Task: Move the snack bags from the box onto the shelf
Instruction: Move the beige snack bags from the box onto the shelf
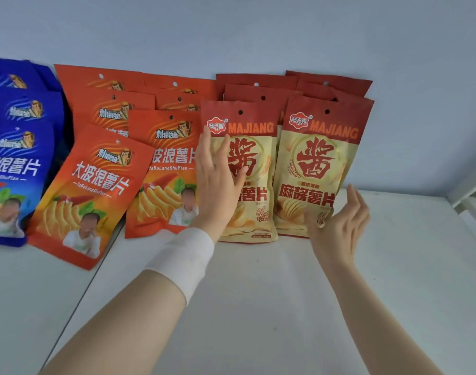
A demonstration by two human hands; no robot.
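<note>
Snack bags stand in rows on the white shelf (258,293), leaning against the back wall. Two stacks of red and cream Majiang bags are at the centre: the front left one (254,147) and the front right one (320,163). My left hand (218,182), with a white wristband, lies flat with fingers spread on the front left Majiang bag. My right hand (339,220) is open, fingers apart, touching the lower right corner of the front right Majiang bag. Neither hand grips anything. The box is out of view.
Orange chip bags (85,196) stand in rows left of the Majiang bags, the nearest one tilted. Blue chip bags (12,163) fill the far left. A seam (96,269) runs between two shelf panels. The shelf's right end has a frame post (467,196).
</note>
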